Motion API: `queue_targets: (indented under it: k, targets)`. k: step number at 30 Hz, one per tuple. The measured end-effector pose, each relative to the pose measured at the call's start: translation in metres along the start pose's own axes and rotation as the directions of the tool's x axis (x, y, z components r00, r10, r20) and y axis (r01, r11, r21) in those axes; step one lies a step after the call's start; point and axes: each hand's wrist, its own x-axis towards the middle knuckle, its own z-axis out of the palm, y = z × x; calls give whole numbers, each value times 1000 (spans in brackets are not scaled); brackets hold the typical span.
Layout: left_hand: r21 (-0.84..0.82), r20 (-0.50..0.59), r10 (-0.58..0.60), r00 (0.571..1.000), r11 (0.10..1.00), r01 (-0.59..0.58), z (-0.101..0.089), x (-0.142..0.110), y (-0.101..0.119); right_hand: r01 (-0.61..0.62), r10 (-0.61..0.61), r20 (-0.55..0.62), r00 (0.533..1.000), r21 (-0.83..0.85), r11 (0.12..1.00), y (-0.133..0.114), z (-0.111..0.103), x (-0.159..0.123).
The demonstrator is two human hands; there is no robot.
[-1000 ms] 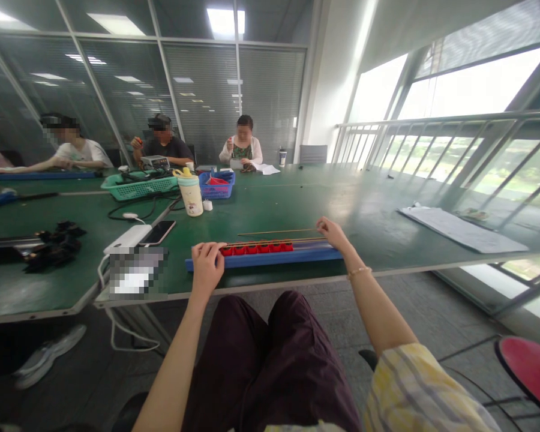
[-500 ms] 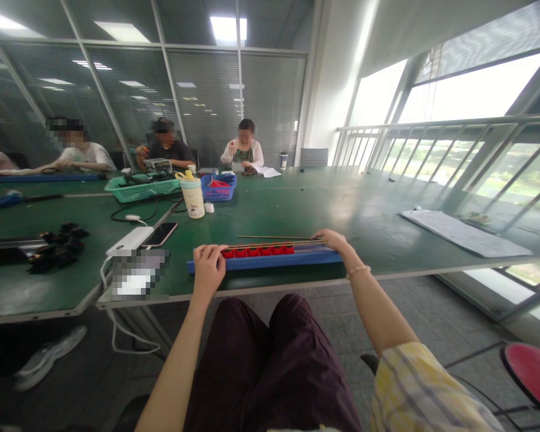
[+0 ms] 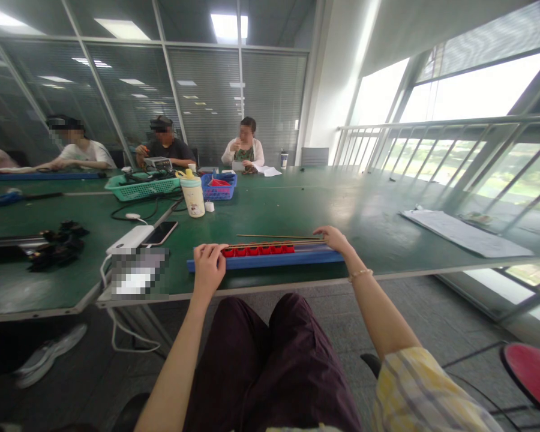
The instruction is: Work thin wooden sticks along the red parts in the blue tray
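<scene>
Just below the center of the frame, a long blue tray (image 3: 270,263) lies on the green desk (image 3: 355,204), a row of red pieces (image 3: 258,252) in its left and middle part. Thin sticks (image 3: 274,244) run along the row's top; a separate stick (image 3: 270,236) lies just behind. The left hand (image 3: 209,264) bends over the tray's left end, the right hand (image 3: 336,240) over the right; whether either grip is clenched or released, I cannot tell.
</scene>
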Motion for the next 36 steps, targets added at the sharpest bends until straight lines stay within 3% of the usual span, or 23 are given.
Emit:
queue_targets:
  k: [3,6,11,18,21,30,36]
  targets:
    - [7,-11,12,1000,1000,-12,1,0,-1,-71,88,-79,993,190,979,-1,0,1]
    - [10,-18,18,1000,1000,-17,1,0,-1,-25,83,-131,988,396,918,-8,-4,-3]
    - [5,-14,5,1000,1000,-5,0,1,0,-3,79,-91,993,631,776,-21,-16,-12]
    - [-1,-29,16,999,1000,-16,1,0,-1,-102,-3,179,984,573,813,-40,-28,-18]
    - [0,-25,10,1000,1000,-10,2,0,-1,-108,-26,237,971,534,839,-45,-31,-18]
    - [-4,-20,5,1000,1000,-5,1,-1,0,-107,-38,263,964,515,851,-45,-34,-19]
    - [-10,-23,-6,1000,1000,6,1,0,1,-110,20,172,985,531,840,-41,-31,-18]
